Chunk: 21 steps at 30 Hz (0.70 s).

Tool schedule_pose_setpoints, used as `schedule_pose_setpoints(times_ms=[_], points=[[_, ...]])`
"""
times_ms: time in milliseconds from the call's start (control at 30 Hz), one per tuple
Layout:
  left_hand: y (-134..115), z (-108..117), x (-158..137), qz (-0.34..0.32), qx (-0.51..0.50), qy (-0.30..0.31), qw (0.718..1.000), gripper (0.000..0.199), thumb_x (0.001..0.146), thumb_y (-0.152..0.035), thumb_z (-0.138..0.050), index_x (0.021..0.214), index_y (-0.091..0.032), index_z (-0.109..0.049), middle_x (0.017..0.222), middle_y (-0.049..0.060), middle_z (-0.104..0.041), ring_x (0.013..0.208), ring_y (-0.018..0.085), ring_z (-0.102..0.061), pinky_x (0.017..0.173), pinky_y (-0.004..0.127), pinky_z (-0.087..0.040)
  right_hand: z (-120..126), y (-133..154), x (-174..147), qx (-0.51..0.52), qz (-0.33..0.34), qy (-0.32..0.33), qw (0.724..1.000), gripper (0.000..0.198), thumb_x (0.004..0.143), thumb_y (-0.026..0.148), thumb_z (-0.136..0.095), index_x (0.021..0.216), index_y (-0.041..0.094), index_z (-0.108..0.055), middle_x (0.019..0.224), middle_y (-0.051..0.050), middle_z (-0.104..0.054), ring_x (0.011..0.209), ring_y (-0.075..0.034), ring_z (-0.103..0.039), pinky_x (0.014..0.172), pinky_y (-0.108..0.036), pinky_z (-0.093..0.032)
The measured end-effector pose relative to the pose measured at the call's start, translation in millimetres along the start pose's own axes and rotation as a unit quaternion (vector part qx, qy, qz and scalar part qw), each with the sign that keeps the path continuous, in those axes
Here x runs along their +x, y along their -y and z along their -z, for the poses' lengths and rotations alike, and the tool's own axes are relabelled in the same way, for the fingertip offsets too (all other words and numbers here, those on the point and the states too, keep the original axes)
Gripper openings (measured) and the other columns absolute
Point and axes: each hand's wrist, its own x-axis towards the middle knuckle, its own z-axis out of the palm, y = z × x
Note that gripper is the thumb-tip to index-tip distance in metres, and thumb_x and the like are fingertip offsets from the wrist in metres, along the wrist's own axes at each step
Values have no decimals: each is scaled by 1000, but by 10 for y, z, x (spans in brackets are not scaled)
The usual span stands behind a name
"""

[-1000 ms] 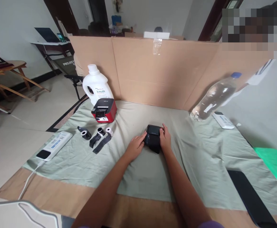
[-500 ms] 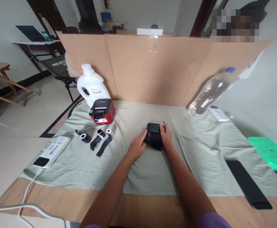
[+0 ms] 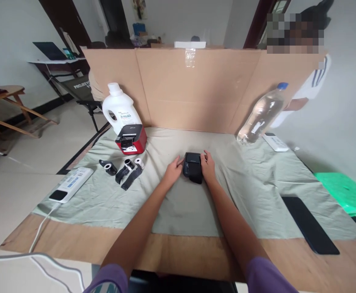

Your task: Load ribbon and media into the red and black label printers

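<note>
A small black portable label printer (image 3: 193, 158) lies on the cloth in the middle, with a wide black strip (image 3: 195, 174) at its near side. At its left edge is my left hand (image 3: 173, 171), fingers stretched toward it; whether the tips touch is unclear. My right hand (image 3: 207, 166) grips the right side, thumb against the casing and index finger raised. Farther left, a black paper roll (image 3: 110, 168) and two more rolls with loose black tails, one a white-cored roll (image 3: 139, 163), rest on the cloth. Behind them stands a red and black label printer (image 3: 132, 139).
A white jug (image 3: 121, 108) and a tilted clear bottle (image 3: 261, 116) stand before a cardboard screen (image 3: 193, 89). White power banks lie left (image 3: 71, 185) and right (image 3: 275, 142). A black slab (image 3: 310, 226) lies at right. A person is behind the screen.
My left hand has drawn slightly back from the black printer's edge. The right hand stays at its side. The whole view has shifted a little.
</note>
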Motion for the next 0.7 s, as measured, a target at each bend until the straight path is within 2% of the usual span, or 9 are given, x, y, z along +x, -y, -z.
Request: schedule_pose_setpoints(times_ms=[133,200,300,433,533,700], points=[[-36,8,276,51,-29,-28,998,40,86,-16,-58,124,-11,-68,123,15,-71,112,22,-67,102,34,-50,-4,-7,13,-3,0,-7,1000,68,93,59,-39,137,10,-54,114,-18,-70,102,-27,-66,97,-40,-47],[-28,34,359,59,-25,-27,998,27,82,-19,-63,106,-12,-75,109,13,-75,101,22,-69,94,33,-52,-5,-12,21,-7,2,-8,1000,67,92,59,-39,136,10,-55,113,-18,-71,102,-27,-65,96,-41,-47],[-16,80,404,80,-27,-13,996,17,79,-23,-66,88,-13,-76,87,8,-76,76,17,-67,74,27,-52,-10,-25,30,-8,3,-8,1000,65,93,59,-39,135,12,-56,110,-17,-71,101,-28,-65,95,-41,-47],[-41,122,407,104,-36,18,994,16,77,-24,-63,75,-12,-74,70,4,-71,49,9,-48,50,23,-38,-24,-52,37,-2,5,-23,1000,63,92,60,-40,132,14,-58,108,-16,-71,99,-28,-65,94,-43,-47],[-74,137,411,116,-45,31,992,15,75,-22,-61,69,-12,-71,67,3,-69,46,7,-43,46,22,-33,-35,-65,39,2,8,-31,999,62,92,59,-40,130,14,-59,106,-16,-71,96,-28,-65,92,-44,-48],[-97,147,420,121,-56,41,990,14,74,-21,-61,66,-13,-69,67,3,-68,47,7,-43,49,22,-35,-43,-78,45,-2,15,-36,999,62,92,59,-40,128,13,-61,109,-17,-70,99,-29,-65,95,-45,-47]])
